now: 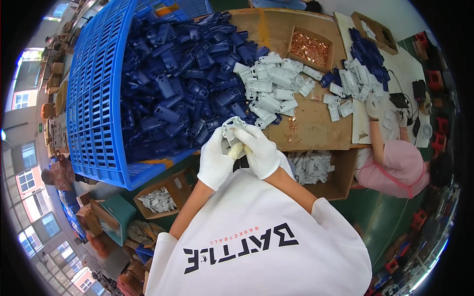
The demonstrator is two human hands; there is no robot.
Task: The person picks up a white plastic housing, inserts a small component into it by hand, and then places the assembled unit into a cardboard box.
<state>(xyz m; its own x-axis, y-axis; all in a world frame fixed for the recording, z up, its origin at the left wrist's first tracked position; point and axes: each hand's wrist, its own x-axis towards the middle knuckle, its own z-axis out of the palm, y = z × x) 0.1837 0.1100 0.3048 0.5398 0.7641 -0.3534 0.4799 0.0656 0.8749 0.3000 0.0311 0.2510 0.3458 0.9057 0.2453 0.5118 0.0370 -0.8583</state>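
Both my hands wear white gloves and meet at the near edge of the table. Between them is a small white plastic housing (232,126), held tilted up, with a cut-out at its top end. My left hand (216,162) grips it from the left side. My right hand (260,152) closes on it from the right, the thumb laid over its face. A coppery glint shows inside the housing, too small to make out. Just beyond lies a heap of dark blue plastic housings (170,89), with a pile of white housings (276,84) beside it.
A blue plastic crate (98,93) lies on its side at left. A cardboard box (330,63) of small copper parts stands at the back. Boxes of white parts (160,201) sit below the table. At right, a co-worker in pink (397,165) handles white parts.
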